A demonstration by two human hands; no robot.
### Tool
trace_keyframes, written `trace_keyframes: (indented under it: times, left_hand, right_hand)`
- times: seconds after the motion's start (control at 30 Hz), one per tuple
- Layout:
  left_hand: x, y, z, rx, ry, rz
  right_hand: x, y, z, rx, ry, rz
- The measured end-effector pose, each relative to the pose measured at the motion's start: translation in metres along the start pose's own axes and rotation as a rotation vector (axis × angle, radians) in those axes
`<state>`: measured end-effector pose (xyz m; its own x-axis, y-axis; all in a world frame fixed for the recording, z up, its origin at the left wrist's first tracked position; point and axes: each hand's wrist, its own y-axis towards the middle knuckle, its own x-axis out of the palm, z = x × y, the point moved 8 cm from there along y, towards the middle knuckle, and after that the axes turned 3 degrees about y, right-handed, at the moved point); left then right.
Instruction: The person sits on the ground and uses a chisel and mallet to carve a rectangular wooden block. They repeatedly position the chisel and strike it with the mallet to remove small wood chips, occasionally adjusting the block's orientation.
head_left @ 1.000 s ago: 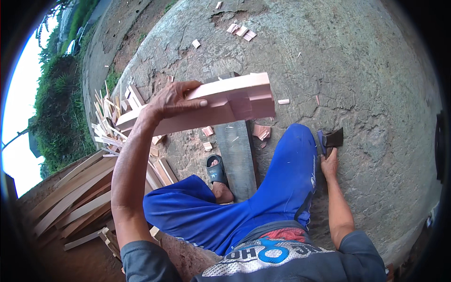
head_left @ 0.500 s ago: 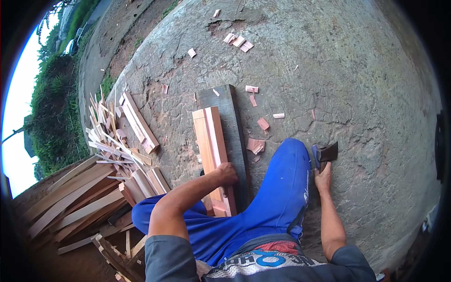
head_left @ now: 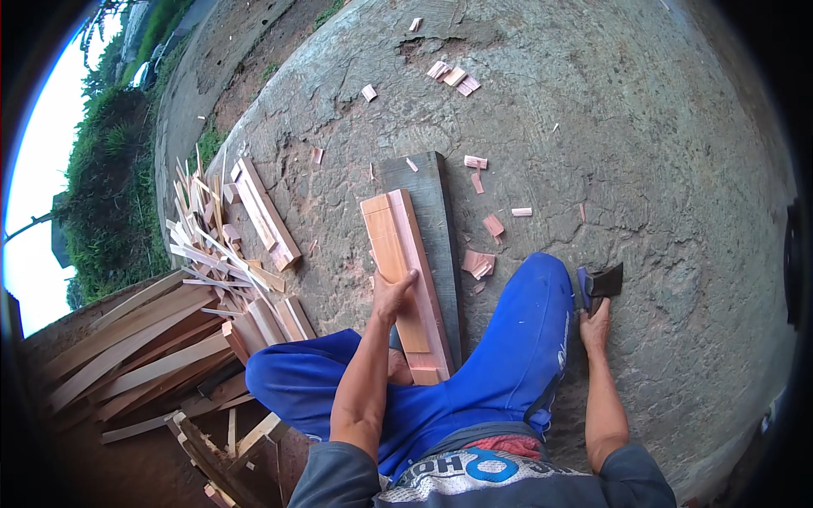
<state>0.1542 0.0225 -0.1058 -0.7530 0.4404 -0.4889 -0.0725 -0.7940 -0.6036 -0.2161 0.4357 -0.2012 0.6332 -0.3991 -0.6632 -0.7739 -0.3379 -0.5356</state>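
Note:
My left hand (head_left: 394, 294) grips a reddish-brown wooden block (head_left: 417, 279) about halfway along, its fingers round the left edge and its thumb over the top. The block has a paler, recessed face with a step at each end. It lies slanted against a dark grey wooden plank (head_left: 434, 229), between my legs. Beyond my right knee, my right hand (head_left: 596, 322) is closed on a hatchet (head_left: 605, 280) with a broad dark blade, held low by the concrete. Its handle is mostly hidden by the hand, and a purple part shows beside the blade.
Pinkish wood chips (head_left: 479, 263) are scattered over the rough concrete (head_left: 677, 186). A similar notched block (head_left: 264, 213) lies at left, beside a heap of thin offcuts (head_left: 207, 229). Long boards (head_left: 144, 356) are stacked nearer me on that side, with a rough wooden frame (head_left: 212, 457) below.
My left hand has shifted from the block's right edge to its left side, further up. The block now leans more to the left, showing more of its pale face. The right hand keeps the hatchet.

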Motion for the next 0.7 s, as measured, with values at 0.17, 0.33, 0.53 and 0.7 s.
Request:
trace_keyframes:
  times: [0.17, 0.33, 0.53, 0.7]
  left_hand:
    - [-0.001, -0.012, 0.029, -0.044, 0.285, 0.039]
    - [0.018, -0.04, 0.061, 0.161, 0.623, 0.121]
    - [0.058, -0.031, 0.08, 0.382, 0.359, 0.152]
    - [0.038, -0.04, 0.065, 0.243, 0.455, 0.147]
  right_hand:
    - [0.001, 0.004, 0.005, 0.015, -0.013, -0.001]
    - [-0.002, 0.002, 0.005, 0.036, -0.039, 0.015]
    - [0.0, 0.002, 0.008, 0.013, -0.017, 0.001]
    - [0.005, 0.0, 0.008, -0.036, -0.003, 0.031]
